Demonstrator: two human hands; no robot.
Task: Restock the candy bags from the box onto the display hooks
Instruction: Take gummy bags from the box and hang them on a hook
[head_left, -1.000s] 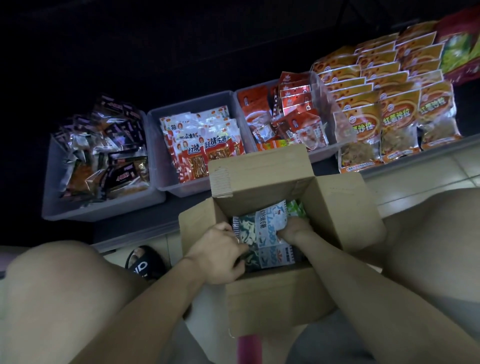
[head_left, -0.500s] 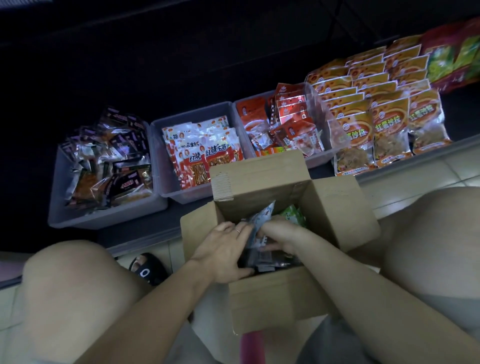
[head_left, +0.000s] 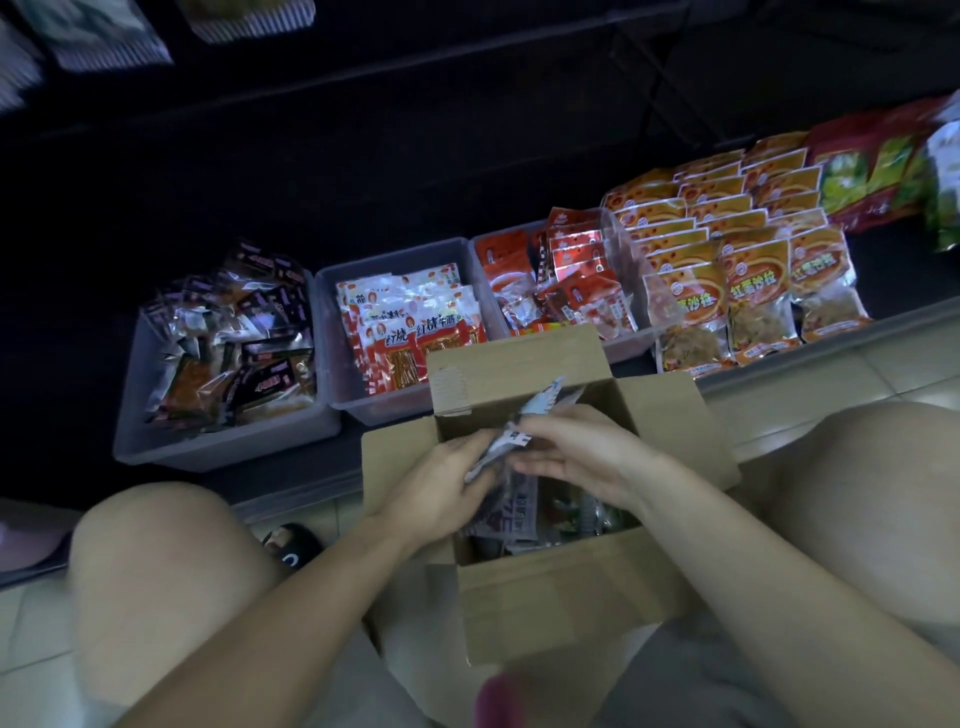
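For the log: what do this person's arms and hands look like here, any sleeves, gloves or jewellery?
Both forearms are bare as far as the frame shows, with no sleeves in view. The left hand and the right hand wear no gloves. No watch or bracelet shows at either wrist. The picture is too dim and blurred to tell whether a finger carries a ring.

I am in a shop, at the foot of a dim display shelf. Three grey plastic bins (head_left: 332, 415) hold packaged snacks, orange snack bags (head_left: 696, 291) stand in priced-looking rows beside them, and my cardboard stock box (head_left: 561, 597) sits on tiled floor (head_left: 857, 374).
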